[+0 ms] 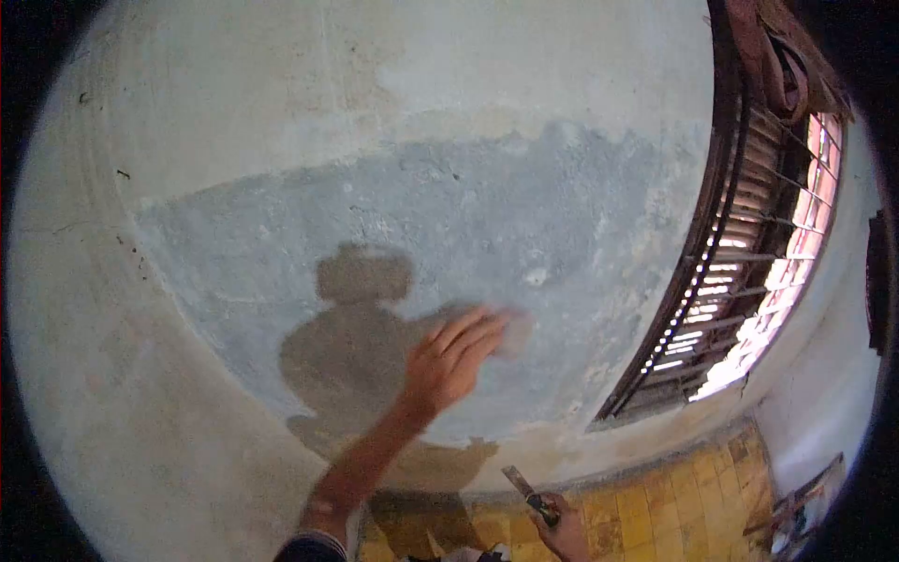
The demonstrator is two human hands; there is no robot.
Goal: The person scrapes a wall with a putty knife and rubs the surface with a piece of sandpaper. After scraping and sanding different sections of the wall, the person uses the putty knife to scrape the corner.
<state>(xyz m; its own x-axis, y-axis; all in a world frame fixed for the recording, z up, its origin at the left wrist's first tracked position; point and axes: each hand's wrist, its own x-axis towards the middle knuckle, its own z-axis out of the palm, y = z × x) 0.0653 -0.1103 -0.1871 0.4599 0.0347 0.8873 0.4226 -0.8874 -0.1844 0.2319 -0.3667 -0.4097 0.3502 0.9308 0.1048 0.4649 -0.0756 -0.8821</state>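
My left hand (448, 361) reaches up against the wall, its fingers close together over a small flat greyish-brown piece (516, 335) that looks like sandpaper. Motion blurs the fingertips and that piece. Behind them lies a rough blue-grey patch (599, 225) on the pale wall (225, 103). Low in the view, my right hand (562, 532) is closed around the dark handle of a putty knife (518, 481). Its flat metal blade points up and to the left, apart from my left hand.
On the right is a window (749, 215) with dark bars and slats, bright light coming through. Yellow floor tiles (655, 510) run below the wall. A dark wooden object (810, 501) stands at the lower right. My shadow (342, 351) falls across the patch.
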